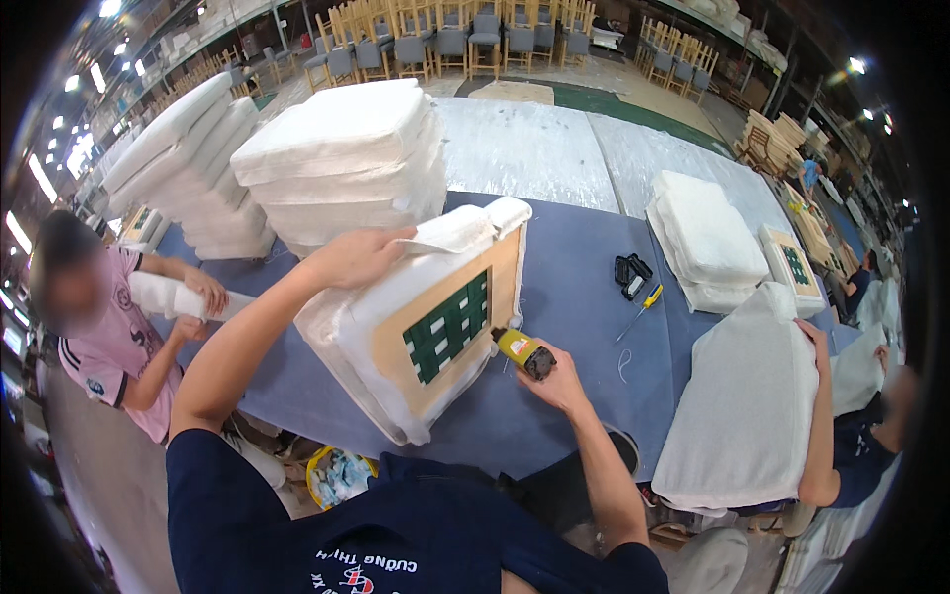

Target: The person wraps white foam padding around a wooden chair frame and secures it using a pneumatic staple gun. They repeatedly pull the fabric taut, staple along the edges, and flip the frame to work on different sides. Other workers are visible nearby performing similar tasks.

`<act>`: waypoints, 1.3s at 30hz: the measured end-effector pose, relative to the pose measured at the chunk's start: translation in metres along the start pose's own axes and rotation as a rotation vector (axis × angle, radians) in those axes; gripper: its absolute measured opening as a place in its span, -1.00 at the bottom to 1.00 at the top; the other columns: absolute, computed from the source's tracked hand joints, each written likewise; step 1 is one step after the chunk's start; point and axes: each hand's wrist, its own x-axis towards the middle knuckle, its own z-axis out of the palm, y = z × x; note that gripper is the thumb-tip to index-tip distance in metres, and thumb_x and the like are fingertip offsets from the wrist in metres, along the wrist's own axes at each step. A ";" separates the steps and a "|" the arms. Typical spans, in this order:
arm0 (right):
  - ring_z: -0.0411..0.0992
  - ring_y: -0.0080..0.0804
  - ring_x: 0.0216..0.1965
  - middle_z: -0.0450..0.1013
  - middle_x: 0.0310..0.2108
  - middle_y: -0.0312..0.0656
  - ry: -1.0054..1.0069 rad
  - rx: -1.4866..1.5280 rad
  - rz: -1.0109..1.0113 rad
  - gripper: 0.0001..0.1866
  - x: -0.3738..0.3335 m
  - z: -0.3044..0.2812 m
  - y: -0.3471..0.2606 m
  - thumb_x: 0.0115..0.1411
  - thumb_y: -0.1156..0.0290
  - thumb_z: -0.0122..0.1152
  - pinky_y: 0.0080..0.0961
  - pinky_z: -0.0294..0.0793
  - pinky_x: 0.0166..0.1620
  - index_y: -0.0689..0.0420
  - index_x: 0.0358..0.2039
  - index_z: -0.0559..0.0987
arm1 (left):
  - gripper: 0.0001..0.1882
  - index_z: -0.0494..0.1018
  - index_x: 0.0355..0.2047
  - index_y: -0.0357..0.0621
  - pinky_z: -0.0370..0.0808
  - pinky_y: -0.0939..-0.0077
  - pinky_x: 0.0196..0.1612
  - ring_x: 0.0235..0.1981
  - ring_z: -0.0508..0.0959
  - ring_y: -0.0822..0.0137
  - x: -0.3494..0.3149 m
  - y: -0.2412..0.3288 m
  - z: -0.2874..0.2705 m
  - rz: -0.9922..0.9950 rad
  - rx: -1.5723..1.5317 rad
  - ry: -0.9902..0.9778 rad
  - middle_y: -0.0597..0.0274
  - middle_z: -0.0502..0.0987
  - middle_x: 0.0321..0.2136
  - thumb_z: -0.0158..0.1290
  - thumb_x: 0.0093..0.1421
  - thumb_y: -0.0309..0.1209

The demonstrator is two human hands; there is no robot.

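A seat cushion (361, 332) stands tilted on edge on the blue-grey table, its underside towards the right. That underside has a pale wooden frame (509, 267) with woven green webbing (448, 327) in its opening, and white fabric wraps round the border. My left hand (358, 257) grips the cushion's upper edge, fingers closed over the fabric. In my right hand (556, 381) is a yellow-and-black staple gun (520, 346), its nose at the lower right part of the frame. The hand covers the tool's handle.
White cushion stacks (332, 148) line the table's far left, with a smaller stack (705, 238) at right. A screwdriver (640, 312) and a black plastic part (632, 275) lie on the tabletop (584, 247). Co-workers handle cushions on both sides. Below sits a yellow-rimmed bucket (315, 485).
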 end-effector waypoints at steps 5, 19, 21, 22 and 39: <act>0.71 -0.32 -0.14 0.74 -0.14 -0.03 0.205 0.484 0.197 -0.46 0.017 0.079 -0.055 0.13 0.27 0.67 -0.37 0.66 -0.02 0.30 0.03 0.69 | -0.23 0.02 0.67 0.14 0.12 0.24 0.60 0.56 0.23 0.13 0.047 -0.004 -0.010 -0.029 -1.013 -0.384 0.14 0.14 0.62 -0.37 0.61 0.19; 0.63 0.21 -0.33 0.63 -0.40 0.09 0.200 0.305 -0.231 -0.43 0.068 0.125 -0.090 -0.06 0.47 0.57 -0.15 0.61 -0.29 0.20 0.04 0.65 | -0.31 -0.11 0.68 0.02 -0.03 0.28 0.65 0.63 0.07 0.10 0.087 -0.017 0.007 0.136 -0.221 -0.172 0.07 0.02 0.65 -0.48 0.69 0.00; 0.62 0.21 -0.34 0.63 -0.40 0.10 0.189 0.345 -0.224 -0.44 0.074 0.132 -0.090 -0.04 0.46 0.56 -0.16 0.61 -0.29 0.19 0.04 0.65 | -0.34 -0.10 0.68 0.11 0.06 0.20 0.62 0.57 0.18 -0.03 0.088 -0.016 0.005 0.165 -0.100 -0.128 -0.06 0.12 0.59 -0.47 0.68 -0.01; 0.62 0.21 -0.34 0.63 -0.39 0.10 0.186 0.366 -0.221 -0.45 0.077 0.135 -0.090 -0.04 0.46 0.56 -0.16 0.61 -0.29 0.18 0.04 0.65 | -0.35 -0.08 0.68 0.17 0.13 0.15 0.59 0.52 0.27 -0.12 0.086 -0.015 0.007 0.165 -0.053 -0.102 -0.16 0.20 0.54 -0.45 0.68 -0.02; 0.73 -0.21 -0.32 0.75 -0.30 -0.07 0.379 0.446 0.008 -0.66 0.053 0.060 -0.096 0.14 0.41 0.54 -0.35 0.66 -0.16 0.28 -0.10 0.73 | -0.19 0.06 0.61 0.61 0.73 -0.04 -0.15 -0.17 0.73 -0.31 0.055 0.041 0.038 0.197 0.418 0.133 -0.27 0.53 0.15 0.17 0.47 -0.13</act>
